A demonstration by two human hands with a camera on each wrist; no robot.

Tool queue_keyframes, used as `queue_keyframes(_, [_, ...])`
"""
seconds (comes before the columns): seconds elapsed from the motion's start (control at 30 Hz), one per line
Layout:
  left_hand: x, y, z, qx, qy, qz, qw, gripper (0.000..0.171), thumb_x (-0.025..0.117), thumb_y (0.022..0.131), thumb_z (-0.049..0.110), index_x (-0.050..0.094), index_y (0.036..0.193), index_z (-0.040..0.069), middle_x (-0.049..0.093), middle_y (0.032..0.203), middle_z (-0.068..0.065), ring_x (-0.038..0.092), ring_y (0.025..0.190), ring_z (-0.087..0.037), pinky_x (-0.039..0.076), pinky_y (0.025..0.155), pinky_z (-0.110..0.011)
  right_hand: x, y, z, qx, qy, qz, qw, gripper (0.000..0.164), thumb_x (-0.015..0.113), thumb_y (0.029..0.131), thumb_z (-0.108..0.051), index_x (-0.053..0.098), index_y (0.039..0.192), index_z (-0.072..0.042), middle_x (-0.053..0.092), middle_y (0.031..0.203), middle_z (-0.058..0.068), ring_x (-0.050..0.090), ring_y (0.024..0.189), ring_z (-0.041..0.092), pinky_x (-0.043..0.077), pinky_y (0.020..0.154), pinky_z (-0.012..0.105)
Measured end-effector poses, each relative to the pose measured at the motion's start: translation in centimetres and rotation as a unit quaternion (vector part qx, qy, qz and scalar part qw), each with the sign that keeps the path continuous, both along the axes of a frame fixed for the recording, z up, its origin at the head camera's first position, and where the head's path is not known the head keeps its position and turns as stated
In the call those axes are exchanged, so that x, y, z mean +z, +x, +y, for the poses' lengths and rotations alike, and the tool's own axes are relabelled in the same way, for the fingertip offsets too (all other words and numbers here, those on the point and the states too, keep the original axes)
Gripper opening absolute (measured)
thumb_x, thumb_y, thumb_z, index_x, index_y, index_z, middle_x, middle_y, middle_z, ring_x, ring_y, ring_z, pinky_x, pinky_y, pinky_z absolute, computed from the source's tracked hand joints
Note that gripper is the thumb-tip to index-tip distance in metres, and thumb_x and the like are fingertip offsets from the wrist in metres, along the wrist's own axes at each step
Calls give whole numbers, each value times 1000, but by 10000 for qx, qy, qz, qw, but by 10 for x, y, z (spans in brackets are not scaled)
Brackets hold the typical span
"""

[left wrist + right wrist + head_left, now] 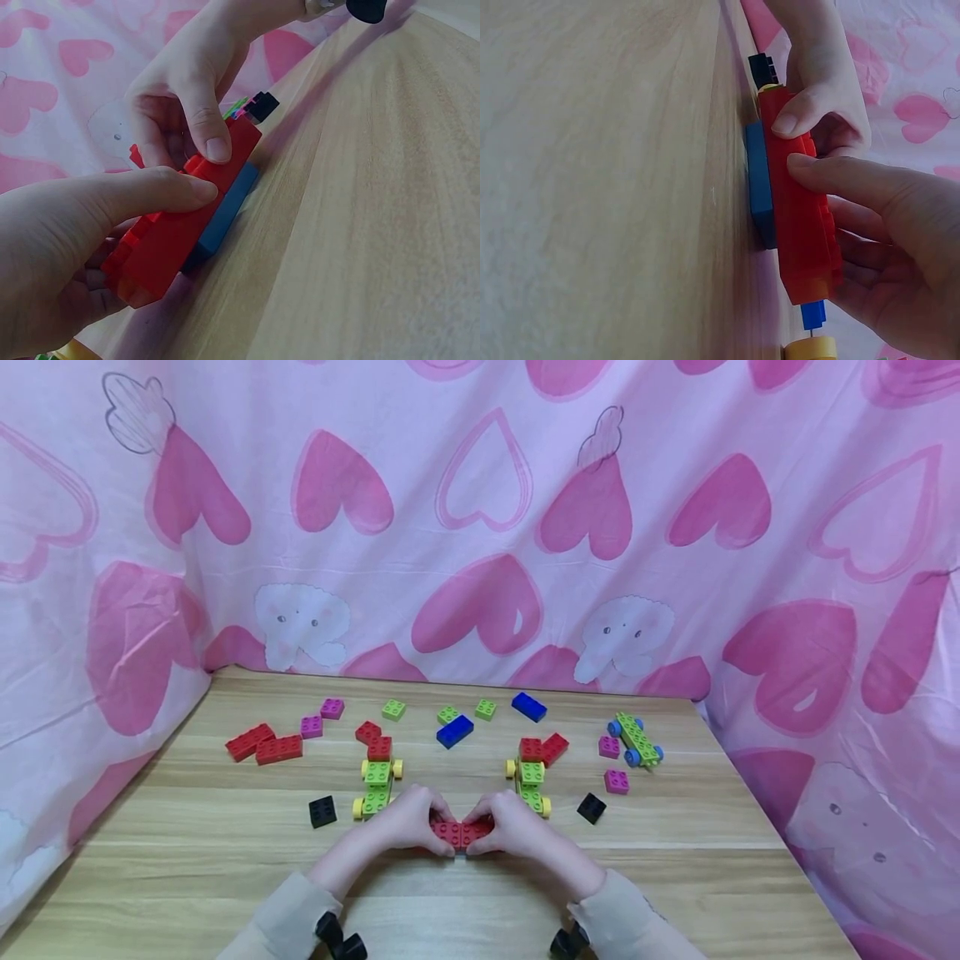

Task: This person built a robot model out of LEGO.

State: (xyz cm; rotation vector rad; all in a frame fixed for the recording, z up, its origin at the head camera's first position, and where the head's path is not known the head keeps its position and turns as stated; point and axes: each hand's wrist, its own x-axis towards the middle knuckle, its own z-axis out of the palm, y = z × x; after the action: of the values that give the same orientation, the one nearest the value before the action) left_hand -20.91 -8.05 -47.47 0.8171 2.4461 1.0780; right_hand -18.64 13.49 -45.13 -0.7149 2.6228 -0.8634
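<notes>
Two red bricks lie end to end in a row, across a blue brick (229, 214) under their middle. My left hand (411, 820) pinches the left red brick (161, 259), its thumb along the near side and fingers behind. The right red brick (802, 240) is gripped the same way by my right hand (512, 823). Both thumbs press close to the seam where the bricks meet. Just beyond the hands stand two lime-green wheeled bases with yellow wheels, the left base (377, 774) and the right base (532, 774).
Black bricks (322, 811) flank the bases. Farther back lie red bricks (279, 749), pink bricks (617, 782), lime bricks (393, 709) and blue bricks (454, 732). A green base with blue wheels (637, 741) stands at the right. A pink heart-patterned curtain (480, 485) closes off the table's far edge.
</notes>
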Motion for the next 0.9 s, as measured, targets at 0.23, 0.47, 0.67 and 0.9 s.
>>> queue_keyframes(0.23, [-1,3,-1,-62,27,182,9998,29,89,67,27,78,92,15,67,81,11,56,74,-6,47,65,-21,0,1,-1,-50,-87,-192,9998,28,86,74,-20,76,100,-13,71,88,-9,57,76,1,48,71,19])
queue_keyframes(0.47, [-2,7,-6,-261,-28,755,9968,34,86,71,35,75,98,16,65,86,13,54,77,0,46,68,-19,1,1,-2,48,-31,-55,10000,28,85,74,-18,75,100,-13,68,86,-10,56,75,1,48,68,17])
queue_keyframes(0.67, [-3,6,-11,-469,-81,858,9952,40,84,73,41,74,105,19,66,93,14,55,85,1,45,77,-21,1,2,-3,136,45,-42,9999,27,84,75,-18,72,99,-15,64,85,-12,54,74,0,47,67,16])
queue_keyframes(0.9, [1,5,-20,-682,-267,943,9929,53,87,69,38,71,115,15,68,105,9,58,97,-5,47,87,-26,1,2,-5,181,119,-82,9997,27,83,74,-16,71,98,-15,63,85,-12,53,75,1,47,67,16])
